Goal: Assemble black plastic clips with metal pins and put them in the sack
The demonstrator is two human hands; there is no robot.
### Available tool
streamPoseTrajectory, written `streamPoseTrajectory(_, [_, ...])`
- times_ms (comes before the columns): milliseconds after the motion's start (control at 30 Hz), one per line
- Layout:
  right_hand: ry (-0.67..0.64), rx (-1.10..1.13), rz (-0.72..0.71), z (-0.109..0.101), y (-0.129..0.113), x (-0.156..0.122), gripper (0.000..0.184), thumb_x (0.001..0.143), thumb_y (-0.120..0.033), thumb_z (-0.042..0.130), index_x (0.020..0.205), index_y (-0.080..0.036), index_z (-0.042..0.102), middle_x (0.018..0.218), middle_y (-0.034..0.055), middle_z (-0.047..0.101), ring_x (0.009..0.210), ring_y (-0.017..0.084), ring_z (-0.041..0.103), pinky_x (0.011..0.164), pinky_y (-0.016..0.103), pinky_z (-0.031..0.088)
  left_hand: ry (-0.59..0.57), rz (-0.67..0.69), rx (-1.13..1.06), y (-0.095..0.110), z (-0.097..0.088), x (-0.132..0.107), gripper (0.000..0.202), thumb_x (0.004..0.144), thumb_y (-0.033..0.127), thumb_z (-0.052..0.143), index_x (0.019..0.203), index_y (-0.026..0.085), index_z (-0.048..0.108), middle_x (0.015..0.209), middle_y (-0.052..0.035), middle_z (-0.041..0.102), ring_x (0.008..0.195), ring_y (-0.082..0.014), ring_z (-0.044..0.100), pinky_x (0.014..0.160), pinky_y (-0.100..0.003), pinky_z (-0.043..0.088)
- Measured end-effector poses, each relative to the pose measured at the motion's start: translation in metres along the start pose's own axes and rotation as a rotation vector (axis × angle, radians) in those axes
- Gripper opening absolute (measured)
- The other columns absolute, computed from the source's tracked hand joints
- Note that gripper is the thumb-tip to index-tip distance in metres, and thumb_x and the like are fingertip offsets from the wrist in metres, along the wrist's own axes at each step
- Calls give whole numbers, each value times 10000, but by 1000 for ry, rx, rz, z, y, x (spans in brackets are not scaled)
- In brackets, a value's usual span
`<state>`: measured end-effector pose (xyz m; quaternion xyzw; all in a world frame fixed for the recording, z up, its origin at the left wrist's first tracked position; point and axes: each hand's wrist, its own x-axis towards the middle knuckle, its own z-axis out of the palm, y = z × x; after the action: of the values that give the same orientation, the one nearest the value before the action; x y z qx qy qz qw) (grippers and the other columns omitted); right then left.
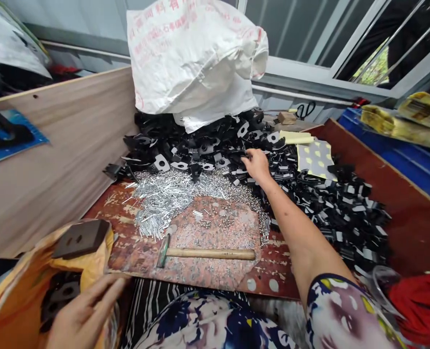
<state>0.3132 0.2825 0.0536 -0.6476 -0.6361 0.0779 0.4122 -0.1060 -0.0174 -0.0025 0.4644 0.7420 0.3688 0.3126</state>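
My right hand point(257, 165) reaches to the far side of the table, into a heap of black plastic parts point(324, 213). Its fingers are bent together on a black plastic part in the heap; the exact grip is partly hidden. At the lower left, slightly blurred, my left hand point(87, 312) has its fingers stretched out and nothing in them. It is over the edge of an orange bag point(22, 295) with black parts inside. A hammer point(207, 253) with a wooden handle lies across a worn slab point(215, 276) at the table's near edge.
Loose metal pins point(164, 194) form a pile left of the slab. Behind the heap stands a white woven sack point(196, 58). Wooden boards point(72, 121) wall the left side. A dark block point(82, 238) rests on the orange bag, and a blue crate point(392, 150) stands right.
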Motion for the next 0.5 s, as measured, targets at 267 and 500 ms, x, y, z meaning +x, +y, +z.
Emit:
streamPoseTrajectory(267, [87, 223, 204, -12, -12, -36, 362, 1062, -305, 335, 1113, -161, 664, 960, 37, 670, 836, 130, 647, 798, 299, 570, -638, -254, -489, 74, 69, -15, 396, 752, 641, 773, 808, 249, 776, 734, -52, 711, 654, -212, 585, 622, -304, 519])
streamPoseTrajectory(500, [-383, 265, -504, -35, -60, -223, 153, 956, -240, 640, 941, -322, 769, 1029, -64, 703, 1008, 122, 650, 932, 284, 564, -768, -547, -798, 112, 98, -4, 465, 731, 578, 837, 1052, 246, 778, 1058, -107, 759, 777, -251, 671, 621, -349, 594])
